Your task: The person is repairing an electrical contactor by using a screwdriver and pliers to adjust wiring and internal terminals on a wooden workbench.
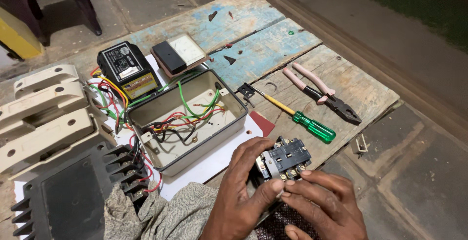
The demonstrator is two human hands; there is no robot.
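Left hand (243,191) and right hand (319,201) together, clamped around a small black terminal block (285,158). Nearby: green-handled screwdriver (297,118), pink-handled pliers (324,94), open wired box (187,118).

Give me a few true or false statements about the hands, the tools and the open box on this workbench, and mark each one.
1. Both hands hold the black switch block, left hand and right hand. True.
2. The green-handled screwdriver is in the right hand. False: it lies on the wooden board, untouched.
3. The pink-handled pliers lie beyond the screwdriver. True.
4. The open grey box is empty. False: red, green and black wires lie inside.
5. The black module with a yellow label sits inside the box. False: it stands outside, beyond it.
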